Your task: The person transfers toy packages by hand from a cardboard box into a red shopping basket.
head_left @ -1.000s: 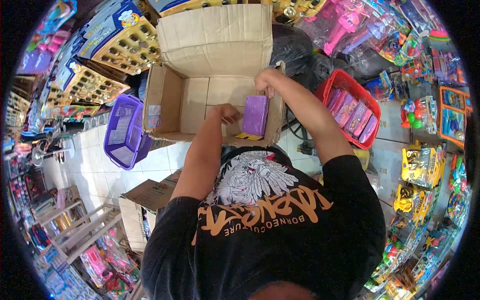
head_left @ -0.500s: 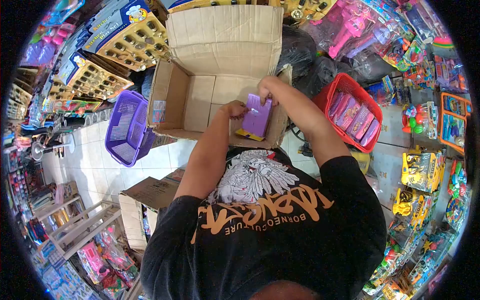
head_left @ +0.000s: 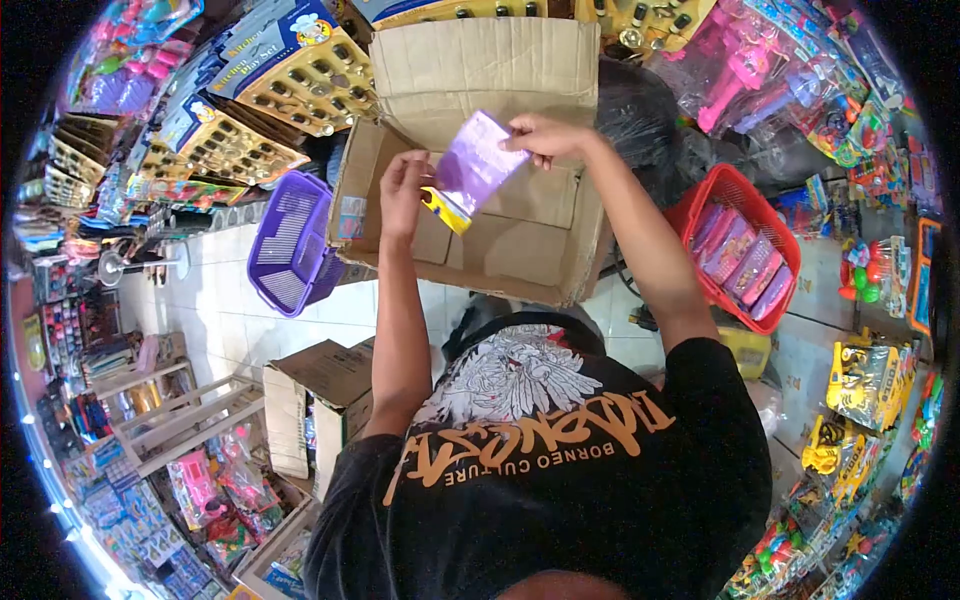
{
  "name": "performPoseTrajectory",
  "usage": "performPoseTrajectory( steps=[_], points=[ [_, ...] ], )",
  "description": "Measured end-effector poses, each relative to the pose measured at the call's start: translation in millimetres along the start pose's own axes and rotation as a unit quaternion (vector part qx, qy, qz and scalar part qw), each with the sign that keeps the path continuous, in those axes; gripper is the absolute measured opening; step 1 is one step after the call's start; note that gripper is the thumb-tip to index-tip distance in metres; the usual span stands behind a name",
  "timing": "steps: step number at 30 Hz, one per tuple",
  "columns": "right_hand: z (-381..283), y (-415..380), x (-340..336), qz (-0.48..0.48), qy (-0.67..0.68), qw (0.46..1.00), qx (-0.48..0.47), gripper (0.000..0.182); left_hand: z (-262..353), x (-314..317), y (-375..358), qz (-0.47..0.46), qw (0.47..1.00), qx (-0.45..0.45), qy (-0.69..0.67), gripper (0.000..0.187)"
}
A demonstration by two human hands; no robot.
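A flat, shiny purple package point(head_left: 484, 165) with a yellow strip along its lower end is tilted above the open cardboard box point(head_left: 520, 250). My right hand point(head_left: 548, 140) is closed on its upper right edge, fingers and thumb pinching it. At the package's lower left side, beside the yellow end, my left hand point(head_left: 402, 192) has its fingers bent against the edge; its fingertip contact is partly hidden. The box stands with its back flap raised, and its brown bottom shows below the package. What the package contains cannot be made out.
Right of the box is a red basket point(head_left: 710, 178) holding several pink and purple packages. To the left stands a purple basket point(head_left: 265, 285). Kitchen play sets point(head_left: 310, 85) line the back left. Another cardboard box point(head_left: 335, 365) and a wooden rack point(head_left: 190, 425) are at lower left.
The purple package has risen out of the box's near right corner, moved up and left, and tilted. Both hands have moved with it. The whole view has shifted slightly.
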State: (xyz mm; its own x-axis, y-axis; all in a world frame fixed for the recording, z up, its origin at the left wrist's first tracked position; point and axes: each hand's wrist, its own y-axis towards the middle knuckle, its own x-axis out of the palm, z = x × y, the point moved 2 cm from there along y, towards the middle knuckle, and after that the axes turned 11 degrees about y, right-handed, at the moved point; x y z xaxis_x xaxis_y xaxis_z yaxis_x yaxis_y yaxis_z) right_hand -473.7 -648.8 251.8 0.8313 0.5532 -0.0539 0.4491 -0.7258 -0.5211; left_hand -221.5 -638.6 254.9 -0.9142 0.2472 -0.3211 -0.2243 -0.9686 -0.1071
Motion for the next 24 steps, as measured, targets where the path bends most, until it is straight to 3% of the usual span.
performPoseTrajectory(
  steps=[2, 4, 6, 7, 8, 10, 11, 14, 18, 20, 22, 24],
  points=[
    [-18, -14, 11, 0.075, 0.069, 0.990, -0.099, 0.041, 19, -8, -12, -0.015, 0.984, -0.068, -0.167, 0.033],
    [-31, -27, 31, 0.093, 0.105, 0.979, -0.149, 0.043, 27, -9, -16, -0.033, 0.979, -0.085, -0.184, 0.038],
    [-34, -35, 53, 0.175, 0.173, 0.926, -0.286, 0.043, 29, -6, -26, -0.069, 0.962, -0.137, -0.227, 0.050],
    [-35, -41, 63, 0.160, 0.190, 0.932, -0.264, 0.039, 32, -6, -29, -0.090, 0.947, -0.117, -0.287, 0.054],
    [-29, -44, 75, 0.162, 0.193, 0.932, -0.261, 0.039, 36, -6, -36, -0.092, 0.946, -0.122, -0.286, 0.054],
    [-26, -59, 94, 0.277, 0.057, 0.843, -0.458, 0.038, 52, -4, -42, -0.098, 0.913, -0.082, -0.387, 0.058],
    [-33, -75, 106, 0.262, 0.077, 0.864, -0.424, 0.040, 52, -2, -42, -0.052, 0.913, -0.096, -0.392, 0.073],
    [-32, -88, 141, 0.290, 0.109, 0.838, -0.449, 0.036, 76, 5, -55, -0.001, 0.939, -0.035, -0.341, 0.061],
    [-35, -117, 162, 0.274, 0.103, 0.839, -0.459, 0.045, 75, -2, -69, -0.054, 0.906, -0.007, -0.419, 0.055],
    [-30, -131, 163, 0.291, 0.040, 0.840, -0.456, 0.049, 72, -2, -81, -0.063, 0.895, -0.008, -0.442, 0.053],
    [-13, -134, 171, 0.307, 0.160, 0.842, -0.413, 0.048, 66, -2, -97, -0.055, 0.904, -0.008, -0.423, 0.051],
    [-1, -143, 184, 0.307, 0.192, 0.840, -0.404, 0.045, 52, -2, -111, -0.044, 0.923, -0.038, -0.381, 0.051]
  ],
)
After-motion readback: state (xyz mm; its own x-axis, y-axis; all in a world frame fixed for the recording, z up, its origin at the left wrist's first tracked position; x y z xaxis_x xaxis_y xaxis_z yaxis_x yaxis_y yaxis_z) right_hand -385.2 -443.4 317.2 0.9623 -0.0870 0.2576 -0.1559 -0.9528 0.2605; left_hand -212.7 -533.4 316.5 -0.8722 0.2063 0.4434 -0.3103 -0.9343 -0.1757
